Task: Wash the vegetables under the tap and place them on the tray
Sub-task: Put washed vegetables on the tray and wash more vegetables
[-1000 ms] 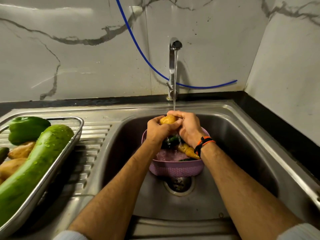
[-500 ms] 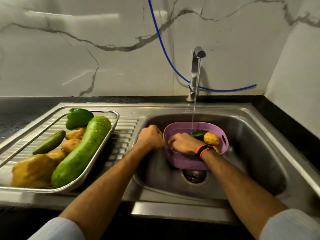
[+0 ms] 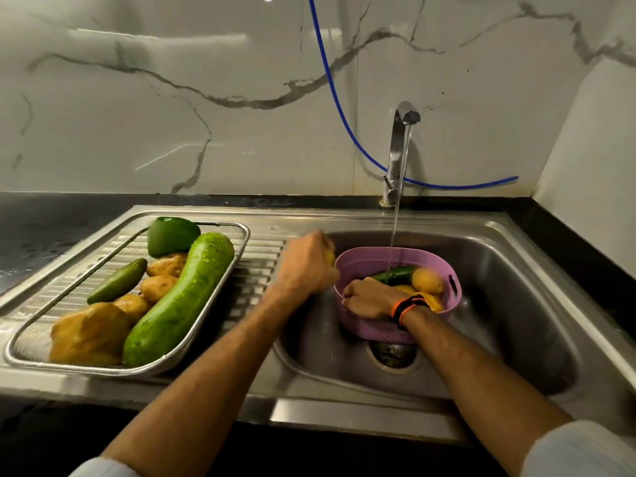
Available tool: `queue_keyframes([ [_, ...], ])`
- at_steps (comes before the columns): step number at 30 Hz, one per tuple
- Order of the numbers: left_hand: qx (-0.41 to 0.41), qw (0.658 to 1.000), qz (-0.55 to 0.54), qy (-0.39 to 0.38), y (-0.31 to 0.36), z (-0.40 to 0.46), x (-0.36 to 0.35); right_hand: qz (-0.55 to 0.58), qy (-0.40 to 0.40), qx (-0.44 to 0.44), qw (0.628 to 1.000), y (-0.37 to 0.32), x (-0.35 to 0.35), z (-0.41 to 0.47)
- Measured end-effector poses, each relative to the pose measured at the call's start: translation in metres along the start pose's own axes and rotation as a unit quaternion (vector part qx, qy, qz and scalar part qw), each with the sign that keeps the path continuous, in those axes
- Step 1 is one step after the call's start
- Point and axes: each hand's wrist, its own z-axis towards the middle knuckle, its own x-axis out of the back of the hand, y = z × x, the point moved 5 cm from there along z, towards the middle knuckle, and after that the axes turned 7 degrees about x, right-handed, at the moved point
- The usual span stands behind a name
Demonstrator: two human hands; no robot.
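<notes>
Step in hand, by my guess: washed potato going from tap to tray

Left hand curled round potato, over sink edge beside basket; best carry low, set down in gap, not drop on others

Right hand gripping basket near rim; keeps it steady under tap stream

Tray on draining board: long gourd, green pepper, small cucumber, several potatoes

Basket in sink: one cucumber, potato, something yellow beneath, unwashed yet I reckon
</notes>
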Motion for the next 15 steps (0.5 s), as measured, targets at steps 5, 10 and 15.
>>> queue_keyframes([
  [5,0.052,0.99,0.072,-0.107,-0.028,-0.014,-0.045,-0.009,0.005,-0.001,1.0,-0.001,0.002,-0.002],
  [10,0.018,0.999,0.021,-0.045,-0.012,-0.008,-0.003,-0.017,0.027,0.005,0.999,-0.015,0.016,-0.008],
  [15,0.041,0.998,-0.033,0.036,-0.022,-0.006,0.069,0.028,0.134,0.064,0.989,-0.068,0.064,-0.012],
])
